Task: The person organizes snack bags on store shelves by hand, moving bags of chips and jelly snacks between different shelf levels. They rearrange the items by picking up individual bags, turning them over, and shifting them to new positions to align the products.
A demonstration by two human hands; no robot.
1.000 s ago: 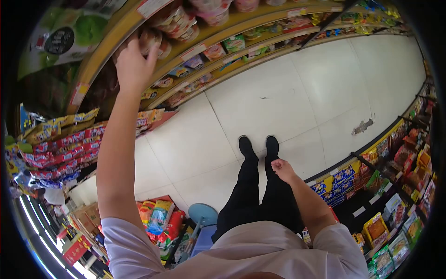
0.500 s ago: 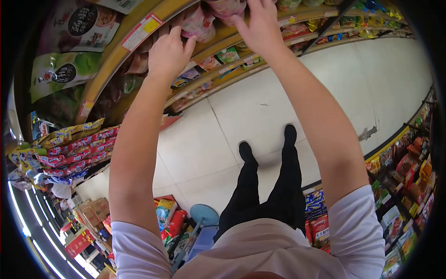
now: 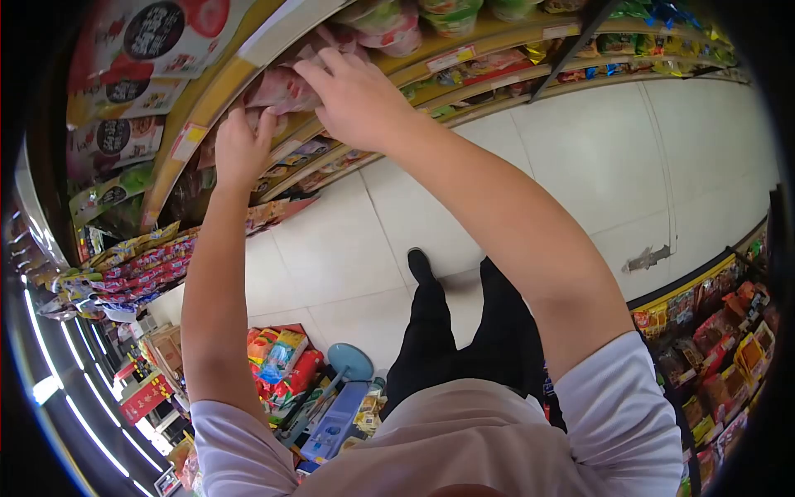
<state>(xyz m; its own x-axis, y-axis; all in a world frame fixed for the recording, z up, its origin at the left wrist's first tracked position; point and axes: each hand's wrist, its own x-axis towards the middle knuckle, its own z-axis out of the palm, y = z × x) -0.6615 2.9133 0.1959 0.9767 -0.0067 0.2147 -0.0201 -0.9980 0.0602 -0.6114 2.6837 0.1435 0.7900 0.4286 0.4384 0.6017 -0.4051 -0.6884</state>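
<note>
A pink, shiny plastic snack bag (image 3: 286, 91) lies at the front of the upper shelf, between my hands. My right hand (image 3: 360, 99) grips its right side, fingers bent over the top and thumb below. At the bag's left end is my left hand (image 3: 240, 153), with its thumb and curled fingers against the plastic; some fingertips are hidden. Just right of my right hand, a pink-and-green cup-shaped pack (image 3: 393, 33) stands on the same shelf. Large pouches with black round labels (image 3: 153, 29) are stacked to the left, on a higher level.
Price tags (image 3: 451, 58) line the curved shelf edge (image 3: 186, 137). Lower tiers hold small colourful packets. A blue round stool (image 3: 350, 362) and red bags (image 3: 294, 373) are on the floor at lower left. Behind my right arm is another rack of packets (image 3: 720, 364).
Both hands have moved left along the shelf, the right one farther, and now meet at the pink bag. The view has shifted, and my body has moved slightly.
</note>
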